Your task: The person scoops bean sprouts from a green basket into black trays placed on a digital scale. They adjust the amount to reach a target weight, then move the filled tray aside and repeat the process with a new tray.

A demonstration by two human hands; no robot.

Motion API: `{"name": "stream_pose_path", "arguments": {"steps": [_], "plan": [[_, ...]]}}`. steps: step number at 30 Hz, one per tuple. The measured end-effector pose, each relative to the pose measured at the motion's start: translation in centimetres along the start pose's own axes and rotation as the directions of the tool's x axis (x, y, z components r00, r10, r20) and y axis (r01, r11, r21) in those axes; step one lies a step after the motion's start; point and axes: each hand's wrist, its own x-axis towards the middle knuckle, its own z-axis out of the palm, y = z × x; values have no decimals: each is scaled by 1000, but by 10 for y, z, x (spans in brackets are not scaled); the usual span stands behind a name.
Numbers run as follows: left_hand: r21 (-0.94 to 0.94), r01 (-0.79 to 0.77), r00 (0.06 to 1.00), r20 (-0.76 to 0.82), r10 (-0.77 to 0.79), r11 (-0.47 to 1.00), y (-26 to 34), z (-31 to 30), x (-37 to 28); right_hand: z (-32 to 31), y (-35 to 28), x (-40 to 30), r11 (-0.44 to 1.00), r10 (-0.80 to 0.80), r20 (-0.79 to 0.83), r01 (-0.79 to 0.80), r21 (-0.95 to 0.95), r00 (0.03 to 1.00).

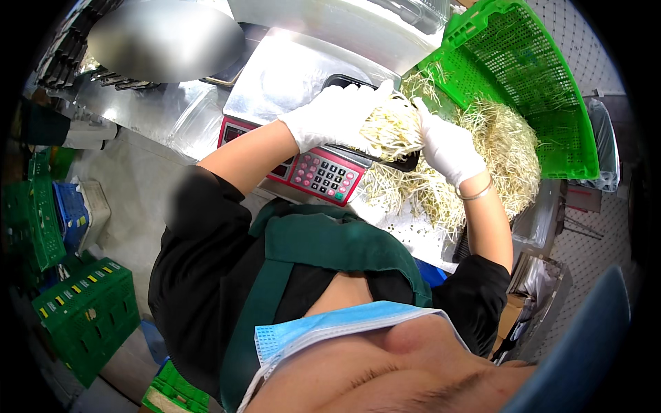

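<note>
A bundle of pale bean sprouts (395, 129) sits in a black plastic tray (408, 162), which rests over the steel pan of a red digital scale (289, 67). My left hand (335, 116), in a white glove, lies across the tray and holds the bundle from the left; its fingertips are partly hidden. From the right, my gloved right hand (448, 144) grips the same bundle at its edge. Beneath and beyond the right hand, a large loose heap of bean sprouts (503, 155) spreads over the work surface. The scale's keypad (325, 175) faces me.
A green perforated crate (557, 103) lies tipped on its side behind the heap. Clear plastic containers (413, 13) stand at the back. Stacked black trays (57, 57) are at the far left. Green crates (88, 315) stand on the floor to my left. A blurred patch covers the upper left.
</note>
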Motion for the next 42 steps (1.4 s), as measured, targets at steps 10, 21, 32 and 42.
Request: {"name": "stream_pose_path", "arguments": {"steps": [10, 21, 32, 42], "plan": [[178, -141, 950, -251, 184, 974, -17, 22, 2, 71, 159, -228, 248, 808, -106, -172, 953, 580], [322, -3, 999, -37, 15, 947, 19, -13, 4, 187, 161, -285, 624, 781, -182, -738, 258, 597], [-246, 17, 944, -316, -97, 969, 4, -34, -68, 191, -39, -56, 980, 63, -364, 12, 200, 929], [-233, 115, 790, -568, -231, 966, -128, 2, -120, 21, 0, -72, 758, 387, -631, 159, 633, 672]]}}
